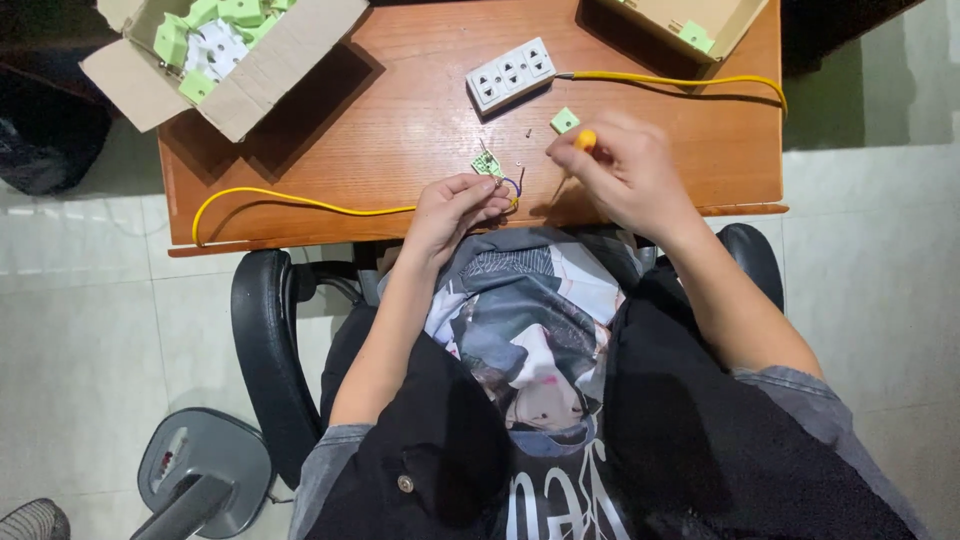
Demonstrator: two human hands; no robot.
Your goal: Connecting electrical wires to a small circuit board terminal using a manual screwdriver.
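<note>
Wooden table point(420, 110) over pale tiled floor point(80, 300), left hand point(450, 210) pinching green circuit board point(487, 163), right hand point(625, 170) gripping yellow-handled screwdriver point(578, 150).

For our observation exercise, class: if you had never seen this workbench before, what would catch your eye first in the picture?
First, the two hands at the near edge of the wooden table: the left hand pinches a small green circuit board with wires, and the right hand holds a yellow-handled screwdriver. Next, a bright yellow cable loops out to the left, and a white power strip lies farther back. An open cardboard box of green parts sits at the far left corner.
</note>
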